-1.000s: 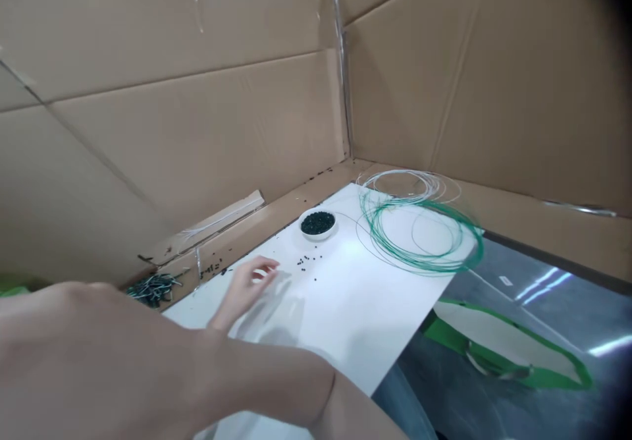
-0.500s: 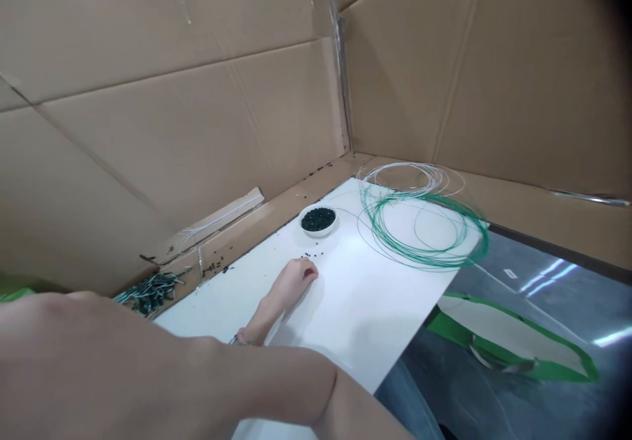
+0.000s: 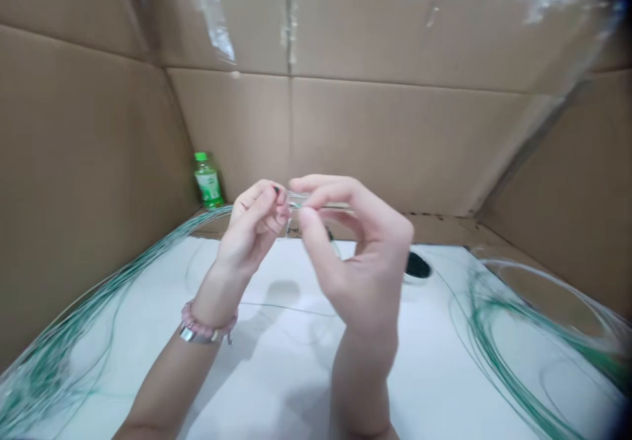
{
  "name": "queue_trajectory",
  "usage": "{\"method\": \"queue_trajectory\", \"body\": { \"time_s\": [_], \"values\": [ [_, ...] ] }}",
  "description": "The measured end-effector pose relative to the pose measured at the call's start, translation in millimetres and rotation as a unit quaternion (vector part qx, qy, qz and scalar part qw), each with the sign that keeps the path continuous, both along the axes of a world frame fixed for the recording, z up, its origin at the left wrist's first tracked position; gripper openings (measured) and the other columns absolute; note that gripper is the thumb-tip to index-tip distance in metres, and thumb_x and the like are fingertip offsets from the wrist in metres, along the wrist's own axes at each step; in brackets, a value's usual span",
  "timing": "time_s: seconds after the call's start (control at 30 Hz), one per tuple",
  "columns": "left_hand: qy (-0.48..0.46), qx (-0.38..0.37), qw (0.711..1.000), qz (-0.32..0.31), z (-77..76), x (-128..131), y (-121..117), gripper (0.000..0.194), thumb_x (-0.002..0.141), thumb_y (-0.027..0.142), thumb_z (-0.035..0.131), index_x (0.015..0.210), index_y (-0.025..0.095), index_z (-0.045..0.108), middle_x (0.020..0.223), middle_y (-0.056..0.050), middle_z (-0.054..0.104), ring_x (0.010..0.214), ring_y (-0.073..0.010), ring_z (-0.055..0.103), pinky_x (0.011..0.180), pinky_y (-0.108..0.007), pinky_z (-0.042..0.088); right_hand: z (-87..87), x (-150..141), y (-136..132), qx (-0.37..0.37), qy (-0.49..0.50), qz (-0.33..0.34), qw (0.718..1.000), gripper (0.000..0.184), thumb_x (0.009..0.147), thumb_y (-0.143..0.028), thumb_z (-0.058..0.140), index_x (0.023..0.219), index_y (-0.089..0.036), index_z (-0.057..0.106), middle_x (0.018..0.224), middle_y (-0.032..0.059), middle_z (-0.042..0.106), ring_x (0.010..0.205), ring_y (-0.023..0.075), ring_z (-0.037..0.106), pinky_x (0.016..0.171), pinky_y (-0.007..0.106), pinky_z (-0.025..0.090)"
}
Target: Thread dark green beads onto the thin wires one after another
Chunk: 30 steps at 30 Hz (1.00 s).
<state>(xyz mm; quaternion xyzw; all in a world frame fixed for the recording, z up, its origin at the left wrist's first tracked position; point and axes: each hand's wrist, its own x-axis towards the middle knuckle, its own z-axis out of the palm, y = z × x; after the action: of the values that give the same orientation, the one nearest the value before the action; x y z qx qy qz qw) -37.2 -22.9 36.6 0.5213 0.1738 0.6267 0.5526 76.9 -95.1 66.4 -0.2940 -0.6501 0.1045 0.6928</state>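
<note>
at lower left, loose strands of green-coated wire (image 3: 59,354) lie across the white board (image 3: 276,394) and rise toward the hands, unwound and not gathered. at upper left, a green-capped plastic bottle (image 3: 208,180) stands against the cardboard wall (image 3: 89,163). a pink bead bracelet (image 3: 195,318) and a metal band (image 3: 199,336) sit on the left wrist. the left hand (image 3: 251,226) is raised off the board, its thumb and forefinger pressed together at the tips on a small dark bead (image 3: 275,190), the other fingers loosely curled. at centre, in the air between both hands, a short clear piece (image 3: 297,200) spans the gap between the fingertips; whether the wire passes through the bead is too small to tell. the right hand (image 3: 355,242) pinches that piece between thumb and forefinger, its remaining fingers arched and apart. to the right, a bowl of black beads (image 3: 417,265) is partly hidden behind the right hand, with beads remaining in it. at far right, a further coil of green wire (image 3: 486,325) lies on the board.
</note>
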Motion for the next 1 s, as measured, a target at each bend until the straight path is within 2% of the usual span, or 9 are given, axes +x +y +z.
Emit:
{"method": "queue_trajectory", "body": {
  "time_s": [0.1, 0.17, 0.23, 0.43, 0.7, 1.0],
  "values": [
    [-0.081, 0.034, 0.995, -0.051, 10.5, -18.0, -15.3, 0.028, 0.070, 0.037, 0.077, 0.066, 0.015, 0.059, 0.064, 0.005, 0.051, 0.055, -0.0015, 0.048, 0.054, -0.009, 0.045, -4.2, -9.1, 4.0, -0.002, -0.004, -0.002, 1.000, 0.013, 0.079, -0.006, 0.056, 0.078, -0.019, 0.059, 0.099, 0.0007, 0.068, 0.100, 0.0146, 0.064, 0.079, 0.024, 0.057],
    [-0.101, 0.051, 0.989, -0.100, 9.8, -22.9, -19.2, 0.021, 0.075, 0.031, 0.074, 0.068, 0.015, 0.063, 0.063, 0.004, 0.055, 0.057, -0.0021, 0.052, 0.056, -0.009, 0.047, -5.4, -15.7, 5.7, -0.009, -0.010, 0.022, 1.000, 0.015, 0.077, -0.004, 0.057, 0.078, -0.019, 0.058, 0.099, 0.0012, 0.068, 0.100, 0.0155, 0.064, 0.080, 0.025, 0.058],
    [-0.106, 0.054, 0.986, -0.118, 7.9, -25.0, -19.7, 0.016, 0.078, 0.027, 0.072, 0.069, 0.015, 0.066, 0.062, 0.003, 0.057, 0.056, -0.0026, 0.055, 0.057, -0.010, 0.048, -6.4, -22.0, 6.0, -0.015, -0.024, 0.036, 0.999, 0.017, 0.075, -0.002, 0.058, 0.078, -0.018, 0.058, 0.099, 0.0017, 0.068, 0.098, 0.0160, 0.065, 0.080, 0.026, 0.058],
    [-0.115, 0.007, 0.987, -0.108, 12.0, -27.4, -21.4, 0.018, 0.067, 0.028, 0.080, 0.065, 0.016, 0.068, 0.061, 0.003, 0.060, 0.054, -0.0043, 0.057, 0.053, -0.012, 0.048, -11.7, -33.9, 4.4, 0.006, -0.033, 0.014, 0.999, 0.020, 0.074, 0.000, 0.058, 0.079, -0.019, 0.057, 0.103, 0.0021, 0.068, 0.100, 0.0175, 0.065, 0.079, 0.028, 0.058],
    [-0.086, 0.027, 0.989, -0.119, 12.7, -30.0, -22.5, 0.015, 0.066, 0.028, 0.081, 0.063, 0.017, 0.070, 0.059, 0.001, 0.064, 0.054, -0.0063, 0.059, 0.055, -0.015, 0.049, -17.3, -34.2, 6.3, 0.028, -0.028, -0.018, 0.999, 0.019, 0.077, -0.002, 0.057, 0.082, -0.020, 0.058, 0.101, 0.0022, 0.068, 0.095, 0.0156, 0.066, 0.074, 0.023, 0.057],
    [-0.071, 0.037, 0.991, -0.107, 10.7, -29.4, -21.1, 0.018, 0.064, 0.032, 0.081, 0.064, 0.018, 0.070, 0.061, 0.001, 0.064, 0.054, -0.0067, 0.057, 0.054, -0.016, 0.049, -17.9, -34.1, 5.0, 0.029, -0.031, -0.010, 0.999, 0.019, 0.076, -0.001, 0.057, 0.079, -0.020, 0.056, 0.100, 0.0015, 0.068, 0.093, 0.0139, 0.067, 0.075, 0.020, 0.057]
  ]
}}
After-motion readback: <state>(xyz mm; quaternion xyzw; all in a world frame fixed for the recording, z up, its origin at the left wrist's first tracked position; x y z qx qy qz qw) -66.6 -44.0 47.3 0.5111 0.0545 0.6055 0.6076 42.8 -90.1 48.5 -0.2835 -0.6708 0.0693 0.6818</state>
